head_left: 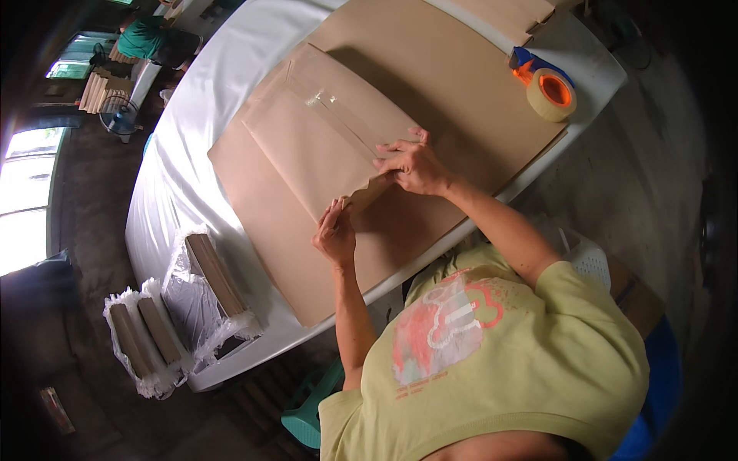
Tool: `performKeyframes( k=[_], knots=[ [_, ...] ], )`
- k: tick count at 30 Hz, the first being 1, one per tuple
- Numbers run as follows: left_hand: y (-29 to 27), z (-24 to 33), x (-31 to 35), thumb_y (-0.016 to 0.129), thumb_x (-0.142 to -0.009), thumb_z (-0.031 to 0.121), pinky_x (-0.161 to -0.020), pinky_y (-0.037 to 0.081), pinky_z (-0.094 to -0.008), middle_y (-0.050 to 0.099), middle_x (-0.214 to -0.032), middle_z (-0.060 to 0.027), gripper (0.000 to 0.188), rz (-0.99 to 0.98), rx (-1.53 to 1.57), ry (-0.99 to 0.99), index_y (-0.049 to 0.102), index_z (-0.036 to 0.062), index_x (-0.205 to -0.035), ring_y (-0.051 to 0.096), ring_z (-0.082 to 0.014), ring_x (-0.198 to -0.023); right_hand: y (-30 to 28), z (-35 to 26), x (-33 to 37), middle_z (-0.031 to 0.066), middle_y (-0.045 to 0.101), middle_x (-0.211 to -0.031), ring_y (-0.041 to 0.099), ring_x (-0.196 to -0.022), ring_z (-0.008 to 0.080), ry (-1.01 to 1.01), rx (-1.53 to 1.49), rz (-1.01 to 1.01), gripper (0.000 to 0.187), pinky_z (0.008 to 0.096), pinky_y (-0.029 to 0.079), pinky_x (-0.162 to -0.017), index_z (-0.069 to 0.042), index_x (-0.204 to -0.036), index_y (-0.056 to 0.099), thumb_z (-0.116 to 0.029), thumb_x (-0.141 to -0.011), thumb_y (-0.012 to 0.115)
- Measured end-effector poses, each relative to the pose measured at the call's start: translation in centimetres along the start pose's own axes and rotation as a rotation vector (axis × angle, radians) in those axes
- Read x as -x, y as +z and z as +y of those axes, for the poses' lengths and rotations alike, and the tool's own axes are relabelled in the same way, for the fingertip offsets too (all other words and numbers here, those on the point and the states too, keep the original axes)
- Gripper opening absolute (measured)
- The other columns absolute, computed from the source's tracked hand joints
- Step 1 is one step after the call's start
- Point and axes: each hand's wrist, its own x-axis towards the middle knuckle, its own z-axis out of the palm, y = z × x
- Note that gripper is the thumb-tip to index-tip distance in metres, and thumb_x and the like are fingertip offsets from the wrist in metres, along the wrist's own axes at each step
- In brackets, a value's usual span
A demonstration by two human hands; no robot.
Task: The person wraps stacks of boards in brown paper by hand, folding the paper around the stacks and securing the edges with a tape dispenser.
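Closest, one yellow-green shirt (530,346), on the near side of one brown paper packet (307,157). Beneath the packet, one large brown sheet (461,81). At its near end, left hand (334,234) with fingers pinched on the creased edge; right hand (417,169) with fingers partly spread, touching, grip unclear. Right of the packet, one tape roll (542,106) in one dispenser (524,72); left of it, three plastic-wrapped stacks (215,276) at the white worktop's (261,38) edge.

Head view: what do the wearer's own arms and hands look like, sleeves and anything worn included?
The left hand and right hand are bare: no gloves, watch or bracelet shows. The forearms are uncovered too. The short, loose sleeves belong to a pale yellow-green fabric shirt with a pink, red and white print on its front.
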Motion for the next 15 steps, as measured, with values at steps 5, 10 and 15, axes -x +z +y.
performKeyframes(
  k=[5,10,15],
  knots=[
    [-0.1,0.2,0.2,0.074,-0.072,0.007,-0.079,0.052,-0.0311,0.069,-0.085,-0.0119,0.015,0.005,-0.041,-0.032,0.07,0.0054,-0.086,0.067,-0.0219,-0.084,0.0,-0.7,-0.6,0.0013,0.068,-0.083,0.063,-0.084,0.016,0.07,0.015,-0.041,0.006,0.0517,0.021,-0.097,-0.016,-0.076,0.069,-0.021,-0.074,0.066],
    [-0.2,0.3,0.0,0.076,-0.07,0.007,-0.075,0.053,-0.0275,0.068,-0.086,-0.0145,0.016,0.01,0.09,-0.23,0.069,0.0028,-0.085,0.068,-0.0192,-0.079,-1.5,-2.2,-3.2,0.0012,0.061,-0.06,0.057,-0.055,0.0221,0.2,-0.031,-0.172,0.012,0.0554,0.026,-0.09,-0.012,-0.061,0.064,-0.02,-0.065,0.073],
    [-0.4,2.2,-1.0,0.077,-0.069,0.01,-0.071,0.053,-0.027,0.069,-0.08,-0.0121,0.018,0.032,0.117,-0.334,0.068,0.0016,-0.083,0.067,-0.0175,-0.072,-2.4,-3.7,-5.6,0.0034,0.055,-0.105,0.049,-0.101,0.0218,0.271,0.237,-0.261,0.041,0.0613,0.029,-0.085,-0.011,-0.074,0.057,-0.029,-0.049,0.083]
  ],
)
